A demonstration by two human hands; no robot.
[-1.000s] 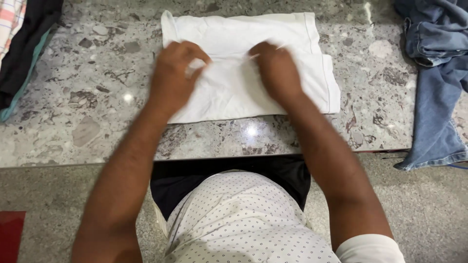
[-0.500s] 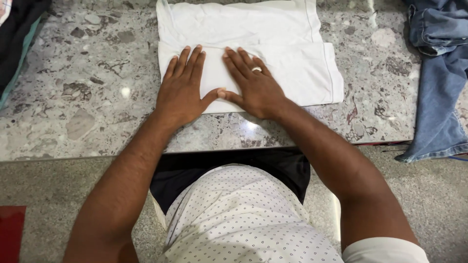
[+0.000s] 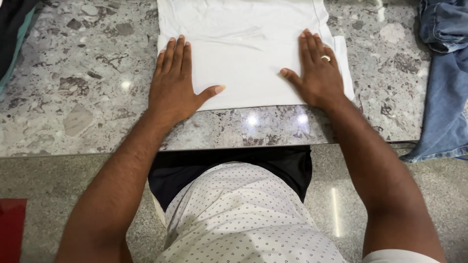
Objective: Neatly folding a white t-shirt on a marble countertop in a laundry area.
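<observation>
We see a plain white folded cotton garment (image 3: 248,53) on a polished stone countertop (image 3: 87,87) speckled grey, cream and brown. A gold ring (image 3: 325,58) marks our right hand (image 3: 319,78). Faded blue denim jeans (image 3: 446,73) lie at right; black cloth with a teal edge (image 3: 12,36) at left. Our white shirt with small dark dots (image 3: 243,219) shows below, beside a red patch (image 3: 10,229).
</observation>
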